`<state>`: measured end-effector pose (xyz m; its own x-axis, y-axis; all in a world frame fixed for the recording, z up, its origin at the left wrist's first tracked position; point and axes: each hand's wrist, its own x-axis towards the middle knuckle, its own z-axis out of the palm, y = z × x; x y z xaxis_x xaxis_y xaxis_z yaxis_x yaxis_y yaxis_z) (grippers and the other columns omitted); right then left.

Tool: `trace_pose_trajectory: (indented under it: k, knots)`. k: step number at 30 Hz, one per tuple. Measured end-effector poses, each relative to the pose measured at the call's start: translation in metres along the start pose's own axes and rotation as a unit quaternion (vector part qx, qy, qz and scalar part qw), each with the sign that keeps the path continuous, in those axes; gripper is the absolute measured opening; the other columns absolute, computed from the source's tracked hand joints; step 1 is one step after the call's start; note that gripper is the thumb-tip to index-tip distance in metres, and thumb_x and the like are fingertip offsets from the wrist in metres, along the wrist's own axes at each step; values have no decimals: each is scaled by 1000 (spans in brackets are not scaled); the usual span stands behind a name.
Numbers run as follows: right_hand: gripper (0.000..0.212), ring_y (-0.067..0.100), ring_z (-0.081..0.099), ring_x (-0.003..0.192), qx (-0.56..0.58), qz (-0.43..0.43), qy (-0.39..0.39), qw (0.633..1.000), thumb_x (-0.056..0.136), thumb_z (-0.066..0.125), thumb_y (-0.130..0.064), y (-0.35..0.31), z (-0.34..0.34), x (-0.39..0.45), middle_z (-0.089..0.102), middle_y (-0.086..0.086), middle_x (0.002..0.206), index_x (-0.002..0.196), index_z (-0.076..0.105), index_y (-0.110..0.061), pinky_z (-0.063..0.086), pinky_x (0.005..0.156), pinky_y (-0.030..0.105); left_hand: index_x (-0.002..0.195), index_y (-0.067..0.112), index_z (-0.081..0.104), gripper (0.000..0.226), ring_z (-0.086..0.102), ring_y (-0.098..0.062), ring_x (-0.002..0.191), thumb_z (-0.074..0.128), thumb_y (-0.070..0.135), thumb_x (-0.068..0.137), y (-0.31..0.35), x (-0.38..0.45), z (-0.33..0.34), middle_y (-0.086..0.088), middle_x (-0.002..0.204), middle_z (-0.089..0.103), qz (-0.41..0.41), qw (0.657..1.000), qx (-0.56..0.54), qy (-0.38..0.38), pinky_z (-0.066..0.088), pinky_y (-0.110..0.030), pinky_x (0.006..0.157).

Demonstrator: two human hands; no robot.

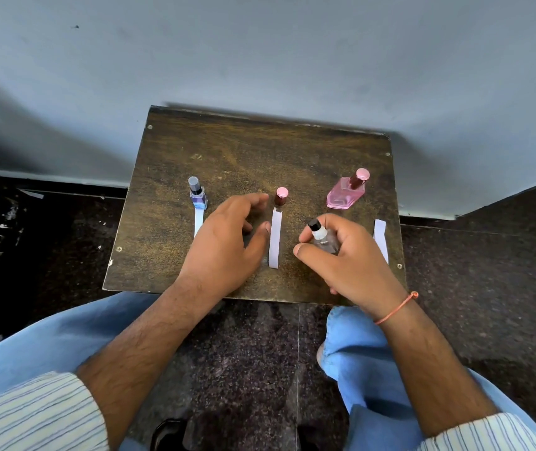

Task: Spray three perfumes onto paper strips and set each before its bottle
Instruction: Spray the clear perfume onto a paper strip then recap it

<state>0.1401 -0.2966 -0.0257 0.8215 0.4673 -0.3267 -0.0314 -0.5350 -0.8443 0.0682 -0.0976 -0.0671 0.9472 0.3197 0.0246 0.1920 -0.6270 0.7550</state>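
On a small dark wooden table (227, 151) stand a blue bottle (197, 195) at the left, a pink cap (281, 196) in the middle and a pink bottle (346, 192) at the right. My right hand (348, 258) grips a clear bottle (322, 237) with a black sprayer, low over the table. A white paper strip (275, 237) lies before the pink cap, another strip (198, 221) before the blue bottle, a third strip (380, 239) at the right edge. My left hand (227, 242) hovers between the left and middle strips, fingers loosely curled, holding nothing.
The table stands against a pale grey wall (260, 60). Dark speckled floor (472, 271) surrounds it. My knees in light blue trousers (354, 346) sit just before the table's front edge.
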Motion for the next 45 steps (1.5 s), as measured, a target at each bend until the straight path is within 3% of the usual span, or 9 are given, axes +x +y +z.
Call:
trace_pose_trajectory:
  k: [9,15,20,23,25,28,32,39,45]
  knots:
    - [15,3,56,60,-3,-54,5,999,91,81,-18,8,-3,-1,62,-20,66,87,67,-21,45,61,27,155,24,47,65,70,-3,77,76,29,98,16,37,9,6,152,51,-63,998,-28,-8,61,-27,90]
    - [23,39,64,85,47,-51,7,998,92,74,-13,12,-7,1,67,11,90,109,62,-23,58,67,62,142,24,66,50,58,-2,109,80,30,95,19,51,10,7,139,62,-38,999,24,-14,53,-27,105]
    - [31,39,70,86,96,-48,6,994,86,63,-22,12,-7,2,73,13,98,115,54,-29,59,56,40,122,23,77,26,58,-3,107,79,28,96,21,56,12,9,126,65,-29,998,49,-5,51,-24,97]
    - [33,23,74,88,112,-46,-3,993,85,64,-20,14,-5,2,77,3,98,115,52,-30,63,66,37,118,26,78,22,58,3,98,79,30,96,23,57,11,12,121,66,-32,998,48,0,48,-14,89]
    - [35,20,77,100,110,-53,0,992,87,69,-23,17,-3,3,80,-2,106,118,55,-32,66,83,51,116,30,79,22,61,8,93,80,33,95,28,57,8,16,118,67,-44,999,-1,7,44,-5,82]
    - [37,19,76,115,121,-71,25,990,89,73,-29,18,1,4,78,-4,119,124,61,-31,61,98,61,118,28,80,24,72,4,90,82,34,94,36,57,3,15,111,78,-78,983,-167,12,59,-16,80]
    - [33,20,75,120,144,-93,75,982,93,75,-21,18,2,5,79,-4,122,124,66,-26,61,98,61,112,17,82,17,41,-6,50,76,26,98,47,51,-5,3,94,81,-127,885,-447,-22,34,-19,45]
    - [32,24,76,112,136,-103,127,977,94,77,-25,17,4,9,79,-5,118,125,72,-25,63,92,62,101,22,84,15,28,-16,51,75,31,92,39,44,-17,-20,76,55,-68,881,-464,-59,22,-24,44]
    - [33,21,77,103,88,-133,129,979,94,78,-19,13,8,10,80,-5,114,127,74,-17,64,91,55,110,5,77,24,48,3,49,75,21,91,31,38,-22,12,74,76,-30,908,-414,-51,37,-11,49]
